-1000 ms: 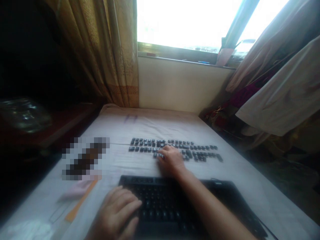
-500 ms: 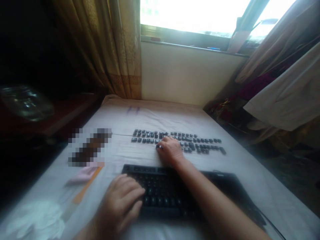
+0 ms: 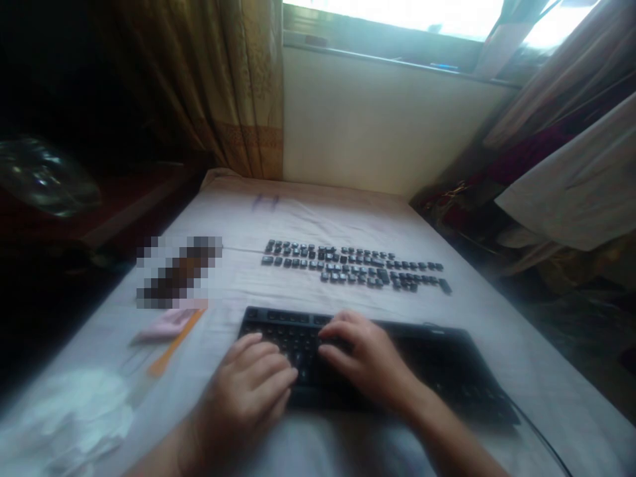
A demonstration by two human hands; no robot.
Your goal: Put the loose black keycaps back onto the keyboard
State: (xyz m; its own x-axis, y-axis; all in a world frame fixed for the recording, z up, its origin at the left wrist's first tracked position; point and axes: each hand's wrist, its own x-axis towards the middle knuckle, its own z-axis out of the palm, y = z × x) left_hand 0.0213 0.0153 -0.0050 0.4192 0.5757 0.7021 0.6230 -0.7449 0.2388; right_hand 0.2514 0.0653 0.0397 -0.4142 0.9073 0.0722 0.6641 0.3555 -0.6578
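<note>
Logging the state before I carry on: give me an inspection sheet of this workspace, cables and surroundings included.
Surface: pale, wrinkled cloth.
Job's things: black keyboard nearest the person; loose black keycaps in rough rows beyond it.
Clutter: orange strip, pink item and crumpled whitish item at left; a pixelated patch hides something.
Hands: left hand at the keyboard's left end; right hand over its middle; grips unclear.
Cables: dark cable near the keyboard's right end.
Surroundings: gold curtain, bright window, hanging fabric.
</note>
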